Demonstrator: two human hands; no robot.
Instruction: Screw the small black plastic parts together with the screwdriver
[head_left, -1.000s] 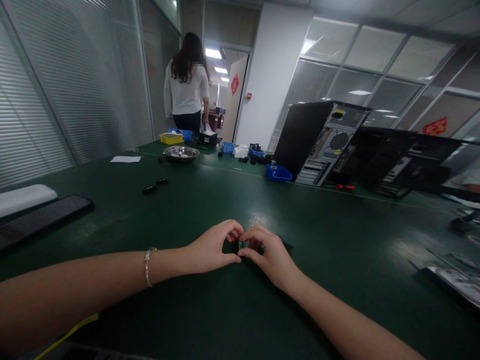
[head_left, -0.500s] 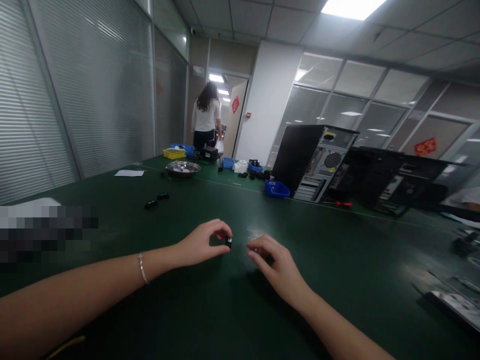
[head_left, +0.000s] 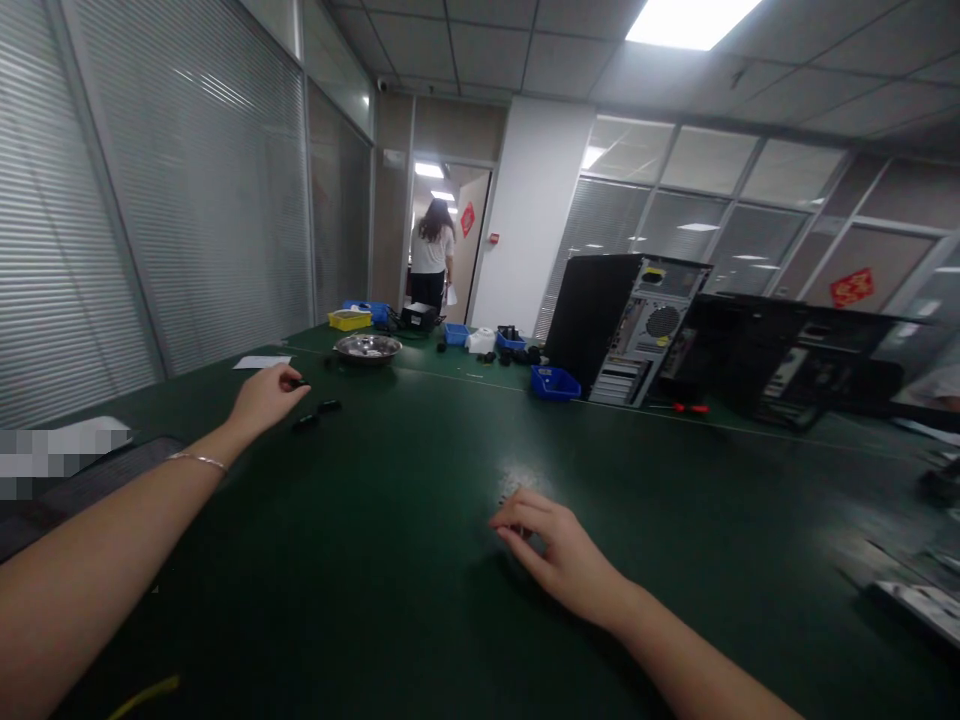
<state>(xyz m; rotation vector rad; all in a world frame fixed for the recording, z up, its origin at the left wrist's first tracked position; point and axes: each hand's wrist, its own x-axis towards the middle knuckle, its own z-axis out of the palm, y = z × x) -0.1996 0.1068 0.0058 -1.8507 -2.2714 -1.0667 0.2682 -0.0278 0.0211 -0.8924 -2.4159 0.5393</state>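
Observation:
My left hand [head_left: 264,400] is stretched out over the left side of the green table [head_left: 390,480]. A small black piece [head_left: 299,383] is pinched between its thumb and fingers; its exact kind does not show. Just beyond and below the fingertips lie two similar small black pieces, one nearer [head_left: 306,422] and one farther [head_left: 328,406]. My right hand [head_left: 559,545] rests low near the table's middle, thumb and index fingertip brought together. Whatever may be between them is too small to make out.
A steel bowl [head_left: 367,348] and white paper [head_left: 262,362] are at the far left. Several trays stand behind, with a blue bin [head_left: 555,383] beside a black computer tower [head_left: 592,320]. A red-handled tool [head_left: 691,408] lies farther right. A person [head_left: 433,250] is at the doorway.
My left hand has moved from the table's middle out to the left with the small black piece. The right hand has hardly moved. The person has gone farther through the doorway.

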